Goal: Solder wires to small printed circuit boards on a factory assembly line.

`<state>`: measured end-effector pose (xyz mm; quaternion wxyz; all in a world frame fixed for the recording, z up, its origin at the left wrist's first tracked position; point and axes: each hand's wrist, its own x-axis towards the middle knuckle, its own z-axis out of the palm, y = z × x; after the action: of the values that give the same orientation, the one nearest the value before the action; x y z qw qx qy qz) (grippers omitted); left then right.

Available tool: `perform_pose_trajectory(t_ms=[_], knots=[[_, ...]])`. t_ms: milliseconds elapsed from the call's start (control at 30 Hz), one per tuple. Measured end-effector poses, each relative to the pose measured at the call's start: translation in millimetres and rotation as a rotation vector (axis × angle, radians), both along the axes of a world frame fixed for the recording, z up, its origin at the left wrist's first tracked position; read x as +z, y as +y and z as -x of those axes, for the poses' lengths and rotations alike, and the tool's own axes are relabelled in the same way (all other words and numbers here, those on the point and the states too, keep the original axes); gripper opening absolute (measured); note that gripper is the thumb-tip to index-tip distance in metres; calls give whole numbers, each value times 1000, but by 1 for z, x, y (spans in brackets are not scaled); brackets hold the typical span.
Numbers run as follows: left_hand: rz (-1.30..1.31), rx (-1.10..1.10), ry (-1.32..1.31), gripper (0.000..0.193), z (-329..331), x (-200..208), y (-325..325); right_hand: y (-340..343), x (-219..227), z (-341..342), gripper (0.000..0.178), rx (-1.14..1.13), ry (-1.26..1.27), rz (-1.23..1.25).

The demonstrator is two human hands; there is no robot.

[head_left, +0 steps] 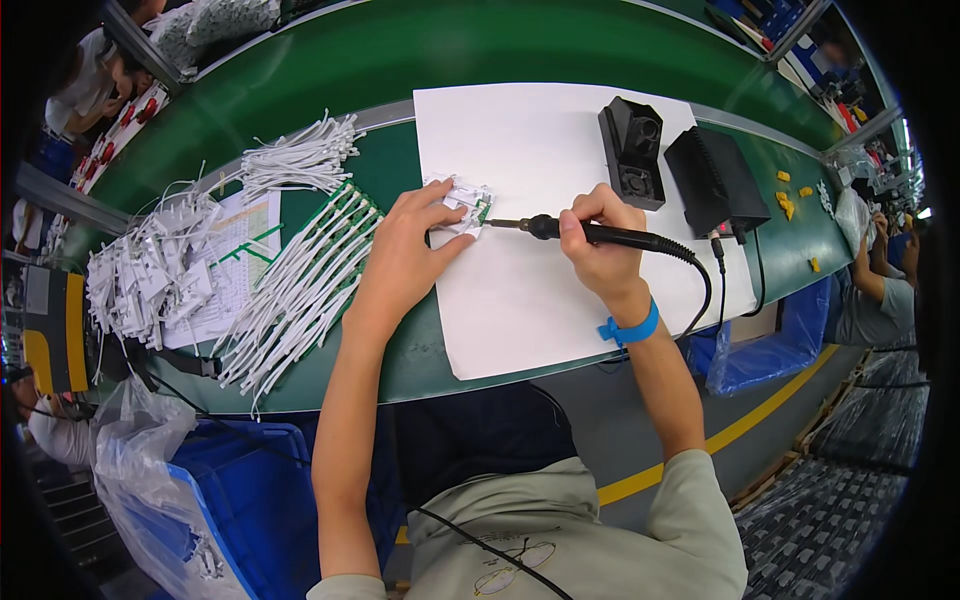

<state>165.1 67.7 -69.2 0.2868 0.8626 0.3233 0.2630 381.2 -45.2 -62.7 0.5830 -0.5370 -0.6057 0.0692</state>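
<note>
On a large white sheet (540, 310), my left hand (403, 255) steadies a small white plastic part (466, 194) between its fingers and thumb. A little green circuit board (483, 211) shows at the part's right end. My right hand (607, 250) is closed round the black handle of a soldering iron (640, 237), held much like a pen and pointing left. The iron's metal tip is at the edge of the board; whether it touches cannot be made out. A blue band (640, 326) circles my right wrist.
Left lie circuit board strips with white wires (300, 280), a wire bundle (300, 157) and piled white plastic parts (150, 270). Behind my right hand stand a black iron holder (633, 150) and a black box (715, 180), cables beside them. Yellow pieces (785, 205) lie far right.
</note>
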Motion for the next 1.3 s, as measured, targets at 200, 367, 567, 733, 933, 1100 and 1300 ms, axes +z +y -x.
perform_pose_trajectory(t_ms=[200, 367, 567, 733, 933, 1100, 1300], knots=[[-6, -1, -2, 30, 0, 0, 0, 1, 0, 1, 18, 17, -40, 26], [-14, 1, -1, 30, 1, -2, 0, 0, 2, 4, 19, 35, -33, 30], [-6, -1, -5, 30, 0, -2, 1, 0, 5, 5, 18, 26, -130, -3], [-5, -2, 4, 30, -1, -1, 0, -2, 8, 6, 20, 66, -196, -25], [10, -2, 14, 29, -1, 0, 0, -4, 13, 6, 18, 50, -272, -7], [-1, 4, -6, 29, -2, -2, 0, -5, 8, 4, 20, 44, -237, -13], [3, 0, -13, 29, -1, -1, 1, -2, -2, -10, 20, -166, -14, -237]])
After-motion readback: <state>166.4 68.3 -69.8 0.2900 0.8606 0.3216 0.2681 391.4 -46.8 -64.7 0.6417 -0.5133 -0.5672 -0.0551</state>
